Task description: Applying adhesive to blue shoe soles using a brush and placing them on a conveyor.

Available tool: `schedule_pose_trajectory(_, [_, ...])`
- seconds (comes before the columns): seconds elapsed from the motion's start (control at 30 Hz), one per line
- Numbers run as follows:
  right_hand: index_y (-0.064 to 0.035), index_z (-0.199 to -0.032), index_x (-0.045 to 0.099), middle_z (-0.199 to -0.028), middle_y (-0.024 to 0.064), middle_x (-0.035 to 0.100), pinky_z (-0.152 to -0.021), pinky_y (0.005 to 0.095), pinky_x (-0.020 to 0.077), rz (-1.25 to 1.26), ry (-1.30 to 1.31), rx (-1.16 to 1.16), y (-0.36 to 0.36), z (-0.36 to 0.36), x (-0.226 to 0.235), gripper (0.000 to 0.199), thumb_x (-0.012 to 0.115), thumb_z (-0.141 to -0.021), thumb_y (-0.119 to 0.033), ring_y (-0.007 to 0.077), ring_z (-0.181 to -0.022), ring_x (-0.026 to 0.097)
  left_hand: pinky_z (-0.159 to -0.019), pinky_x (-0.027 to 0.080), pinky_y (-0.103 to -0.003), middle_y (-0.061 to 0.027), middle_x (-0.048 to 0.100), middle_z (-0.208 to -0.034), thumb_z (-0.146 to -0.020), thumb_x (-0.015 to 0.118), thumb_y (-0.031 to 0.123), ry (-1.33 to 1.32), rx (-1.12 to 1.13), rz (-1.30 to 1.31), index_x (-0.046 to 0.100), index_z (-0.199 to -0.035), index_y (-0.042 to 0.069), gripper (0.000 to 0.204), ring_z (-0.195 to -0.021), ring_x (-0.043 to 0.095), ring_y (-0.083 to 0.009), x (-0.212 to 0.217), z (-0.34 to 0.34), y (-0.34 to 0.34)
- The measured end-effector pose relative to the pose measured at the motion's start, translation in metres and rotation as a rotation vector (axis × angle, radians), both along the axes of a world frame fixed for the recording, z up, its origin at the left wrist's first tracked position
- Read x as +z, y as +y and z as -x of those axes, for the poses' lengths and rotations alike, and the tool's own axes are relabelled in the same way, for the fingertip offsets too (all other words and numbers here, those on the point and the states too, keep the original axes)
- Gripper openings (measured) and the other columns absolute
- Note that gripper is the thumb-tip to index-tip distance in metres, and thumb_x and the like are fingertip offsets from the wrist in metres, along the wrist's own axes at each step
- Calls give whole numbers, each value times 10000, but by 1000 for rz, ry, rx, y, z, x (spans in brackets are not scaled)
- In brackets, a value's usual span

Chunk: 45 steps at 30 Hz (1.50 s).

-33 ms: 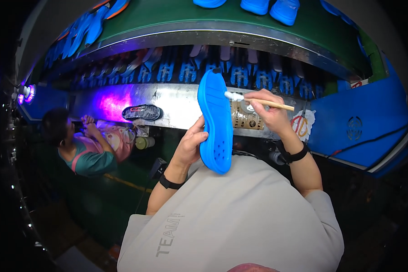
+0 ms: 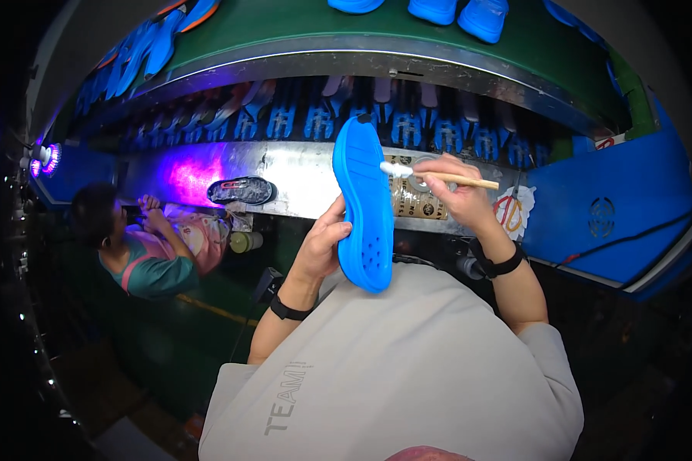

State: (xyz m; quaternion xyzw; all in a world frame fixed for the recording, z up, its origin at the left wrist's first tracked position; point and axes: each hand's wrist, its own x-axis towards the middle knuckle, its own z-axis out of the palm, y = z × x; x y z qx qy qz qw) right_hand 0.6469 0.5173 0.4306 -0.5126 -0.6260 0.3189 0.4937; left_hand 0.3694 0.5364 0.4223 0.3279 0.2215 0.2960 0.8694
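A blue shoe sole point(image 2: 364, 203) stands lengthwise before me, tilted so its hollowed face shows, with small holes at the near end and a black patch at the far tip. My left hand point(image 2: 324, 242) grips it by the left edge, thumb over the rim and the other fingers hidden behind. Between the fingers and thumb of my right hand point(image 2: 460, 189) is a wooden-handled brush point(image 2: 469, 181). Its white head touches or nearly touches the sole's right rim; I cannot tell which.
Beyond lies a metal bench point(image 2: 300, 170) with a dark shoe-shaped piece point(image 2: 242, 190) under purple light. Scissors point(image 2: 509, 215) rest at its right. Blue parts line the shelf below a green conveyor point(image 2: 300, 31) carrying more soles. A seated person point(image 2: 154, 253) is at the left.
The sole has shifted very slightly left and up in my left hand. The brush head has moved slightly down along the right rim, and my right fingers have changed position a little.
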Motion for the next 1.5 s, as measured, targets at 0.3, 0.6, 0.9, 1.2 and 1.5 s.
schedule_pose_trajectory(0.3, [-6, -1050, 743, -918, 94, 736, -721, 312, 493, -6, 8, 11, 4, -8, 0, 192, 646, -909, -94, 164, -788, 624, -1035, 493, -336, -159, 537, -1394, -924, 556, 255, 6, -67, -49, 176, -1576, -36, 808, -1220, 588, -202, 5, -1, 8])
schedule_pose_trajectory(0.6, [-5, -1012, 749, -866, 100, 730, -690, 324, 490, -44, -35, 89, -9, -6, 5, 181, 661, -867, -67, 192, -744, 614, -1060, 454, -328, -161, 507, -1433, -894, 577, 236, 88, -5, -131, 218, -1564, -59, 815, -1252, 557, -201, 12, 0, 14])
schedule_pose_trajectory(0.9, [-12, -956, 751, -809, 101, 716, -637, 335, 476, -29, 18, 227, -22, 0, 20, 158, 673, -821, -39, 208, -696, 597, -1012, 496, -336, -170, 547, -1373, -890, 580, 264, 132, 73, -200, 241, -1550, -54, 807, -1187, 604, -220, 6, -3, 20])
schedule_pose_trajectory(1.2, [15, -998, 742, -799, 92, 715, -693, 311, 499, 29, 192, 175, -29, 3, 23, 191, 633, -864, -66, 178, -745, 631, -1071, 452, -332, -155, 495, -1445, -922, 532, 220, 17, 95, -94, 199, -1570, -48, 776, -1246, 564, -202, 3, 5, 28])
schedule_pose_trajectory(1.5, [30, -1128, 689, -976, 106, 696, -775, 253, 486, 36, 418, -170, -52, -9, 2, 251, 590, -952, -119, 140, -874, 650, -1012, 480, -317, -134, 567, -1361, -987, 472, 319, -36, 168, -470, 414, -1461, -50, 604, -1181, 600, -202, 84, -11, 155])
